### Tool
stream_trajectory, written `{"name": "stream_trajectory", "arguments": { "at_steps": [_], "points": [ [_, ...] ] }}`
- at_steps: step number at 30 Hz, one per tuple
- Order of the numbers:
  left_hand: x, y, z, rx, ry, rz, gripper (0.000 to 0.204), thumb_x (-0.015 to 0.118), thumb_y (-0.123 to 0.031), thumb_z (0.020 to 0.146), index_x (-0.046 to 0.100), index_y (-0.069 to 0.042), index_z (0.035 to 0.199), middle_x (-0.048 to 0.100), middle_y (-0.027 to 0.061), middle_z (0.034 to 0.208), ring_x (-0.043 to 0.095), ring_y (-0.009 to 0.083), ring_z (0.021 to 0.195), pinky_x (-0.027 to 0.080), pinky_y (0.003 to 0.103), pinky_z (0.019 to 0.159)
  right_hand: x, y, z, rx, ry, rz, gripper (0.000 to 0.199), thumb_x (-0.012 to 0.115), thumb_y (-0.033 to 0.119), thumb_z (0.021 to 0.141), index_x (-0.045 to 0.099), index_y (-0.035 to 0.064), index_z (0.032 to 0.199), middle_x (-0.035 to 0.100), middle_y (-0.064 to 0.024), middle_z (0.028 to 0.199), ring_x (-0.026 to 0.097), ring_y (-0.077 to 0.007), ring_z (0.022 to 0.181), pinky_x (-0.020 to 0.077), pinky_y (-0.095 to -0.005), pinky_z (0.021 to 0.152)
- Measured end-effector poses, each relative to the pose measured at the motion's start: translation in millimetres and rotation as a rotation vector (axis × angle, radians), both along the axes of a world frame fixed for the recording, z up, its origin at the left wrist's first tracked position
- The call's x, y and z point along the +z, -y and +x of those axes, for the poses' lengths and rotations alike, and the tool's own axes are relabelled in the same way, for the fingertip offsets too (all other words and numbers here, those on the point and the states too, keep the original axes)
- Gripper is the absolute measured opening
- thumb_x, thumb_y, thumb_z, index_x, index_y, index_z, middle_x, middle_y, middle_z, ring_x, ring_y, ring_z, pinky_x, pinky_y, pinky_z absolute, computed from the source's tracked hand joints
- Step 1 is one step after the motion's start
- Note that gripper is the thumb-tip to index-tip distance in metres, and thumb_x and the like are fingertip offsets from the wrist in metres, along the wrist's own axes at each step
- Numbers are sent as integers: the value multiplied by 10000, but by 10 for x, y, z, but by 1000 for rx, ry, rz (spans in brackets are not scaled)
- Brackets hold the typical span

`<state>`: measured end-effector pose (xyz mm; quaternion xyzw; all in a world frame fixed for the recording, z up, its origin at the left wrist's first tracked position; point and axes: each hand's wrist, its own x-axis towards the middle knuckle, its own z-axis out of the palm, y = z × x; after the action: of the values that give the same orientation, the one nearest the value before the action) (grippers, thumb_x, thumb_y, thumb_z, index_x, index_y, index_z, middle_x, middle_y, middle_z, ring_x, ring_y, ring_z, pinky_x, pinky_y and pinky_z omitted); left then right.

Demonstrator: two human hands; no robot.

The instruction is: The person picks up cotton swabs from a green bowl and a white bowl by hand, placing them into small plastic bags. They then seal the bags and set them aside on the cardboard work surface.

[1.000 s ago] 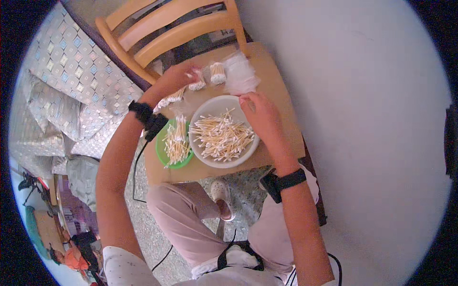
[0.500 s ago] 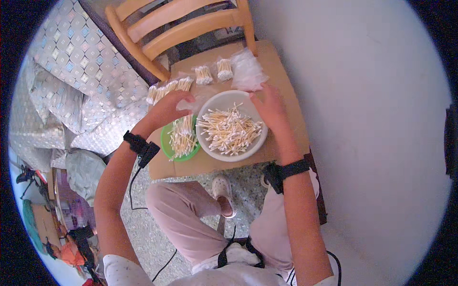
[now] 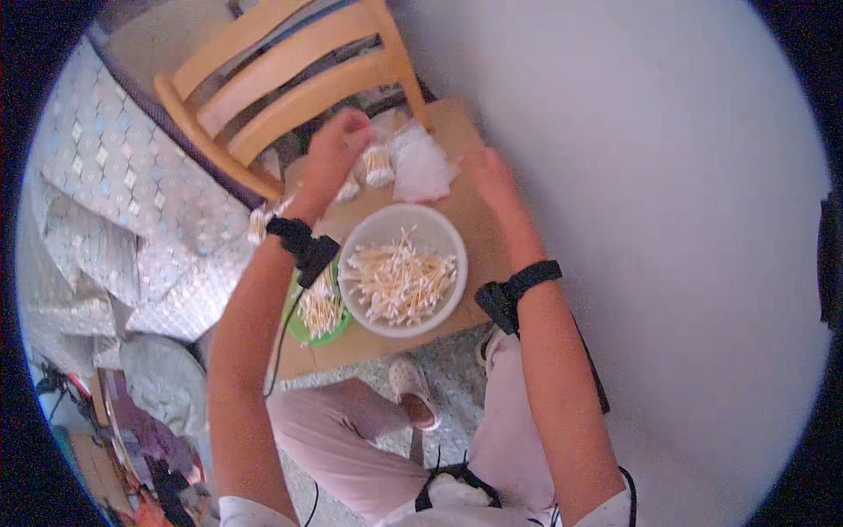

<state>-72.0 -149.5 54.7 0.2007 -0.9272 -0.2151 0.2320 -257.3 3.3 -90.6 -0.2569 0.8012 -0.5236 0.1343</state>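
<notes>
My left hand (image 3: 341,147) is raised near the chair's backrest, above small clear bags of cotton swabs; motion smears its fingers, so I cannot tell whether it holds anything. My right hand (image 3: 493,180) hovers by the board's right edge, beside a stack of clear plastic bags (image 3: 423,165). Its fingers look loosely bent and apart, with nothing visible in them. Nearer to me stands a white bowl (image 3: 458,294) heaped with loose cotton swabs (image 3: 402,277). A green bowl (image 3: 304,334) with more swabs (image 3: 321,309) touches its left side, partly covered by my left wrist. One bagged swab bundle (image 3: 378,165) sits beside the stack.
Brown cardboard (image 3: 369,358) covers the seat of the wooden chair (image 3: 299,79). A pale wall (image 3: 650,220) rises close on the right. Patterned fabric (image 3: 132,193) lies on the left. Black straps with small devices circle both wrists.
My left hand has moved from beside the green bowl up toward the chair's backrest. The right hand has left the white bowl's rim. The whole view has shifted and tilted.
</notes>
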Motion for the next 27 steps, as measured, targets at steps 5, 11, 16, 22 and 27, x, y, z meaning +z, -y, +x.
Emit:
{"name": "stream_trajectory", "arguments": {
  "at_steps": [5, 11, 16, 22, 27],
  "points": [
    [-405, 111, 88, -255, 268, -339, 332, 660, -237, 812, 600, -88, 1103, 648, 111, 1024, 599, 289, 965, 454, 373, 864, -301, 182, 252, 219, 95, -190, 453, 718, 212, 765, 545, 19, 1136, 625, -167, 1020, 598, -280, 965, 474, -376, 825],
    [-136, 96, 67, -163, 308, 39, 379, 604, -196, 860, 536, -96, 1219, 641, 83, 1096, 580, 305, 1035, 444, 377, 901, 70, 114, 475, 101, 7, -93, 653, 757, 347, 710, 499, 31, 1220, 608, -173, 1111, 586, -308, 1016, 461, -400, 858],
    [-38, 307, 140, -109, 235, -16, 384, 567, -171, 888, 504, -84, 1256, 655, 102, 1073, 612, 283, 1025, 466, 362, 877, 112, 221, 489, 75, -82, 14, 752, 722, 429, 708, 448, 57, 1301, 577, -165, 1203, 563, -351, 1068, 444, -425, 888],
    [-240, -52, -238, 95, 340, 237, 442, 549, -315, 909, 491, -69, 1273, 638, 159, 1082, 632, 284, 978, 497, 354, 830, 82, 251, 386, 354, 99, 156, 596, 711, 337, 738, 530, 88, 1249, 566, -154, 1219, 521, -324, 1135, 393, -404, 967],
    [-502, 123, -414, 222, 376, 397, 444, 540, -359, 903, 492, -148, 1291, 584, 164, 1172, 611, 331, 991, 505, 383, 833, 210, 281, 800, 414, -86, -360, 413, 640, 267, 821, 587, 63, 1176, 598, -162, 1152, 565, -312, 1073, 430, -387, 933]
  ]
}}
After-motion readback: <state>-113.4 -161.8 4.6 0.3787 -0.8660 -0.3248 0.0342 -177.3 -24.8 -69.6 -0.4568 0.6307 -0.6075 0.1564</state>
